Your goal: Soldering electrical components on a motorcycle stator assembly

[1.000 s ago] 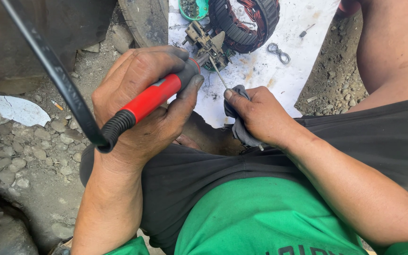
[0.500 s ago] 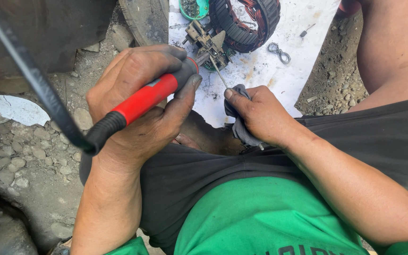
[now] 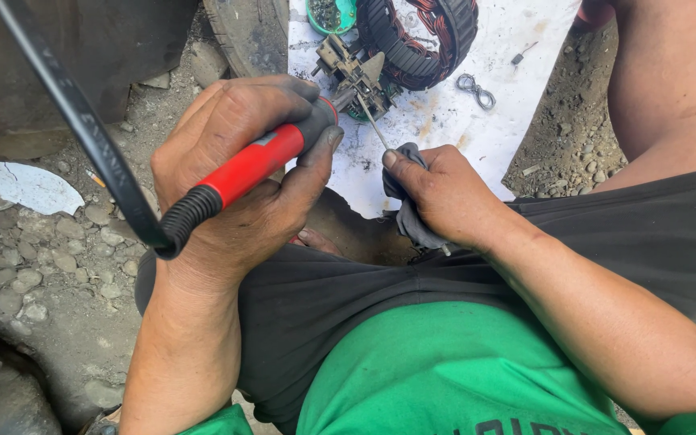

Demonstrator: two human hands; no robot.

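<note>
My left hand [image 3: 243,173] grips a red-handled soldering iron [image 3: 255,165] whose black cord [image 3: 82,121] runs up to the left. Its tip reaches a small dark metal part [image 3: 356,76] lying on a white sheet [image 3: 477,121]. My right hand [image 3: 445,193] pinches a thin metal wire [image 3: 374,129] through a dark grey rag [image 3: 412,217]; the wire's end meets the same part. Both hands hover over my lap, above dark shorts and a green shirt.
A round wound coil with copper wire [image 3: 420,36] and a green dish [image 3: 332,14] lie at the sheet's far edge. A small wire loop [image 3: 477,89] rests on the sheet. Gravel ground [image 3: 50,250] lies left; a bare leg [image 3: 670,89] at right.
The black cord has swung slightly left. Both hands hold almost the same pose at the small part.
</note>
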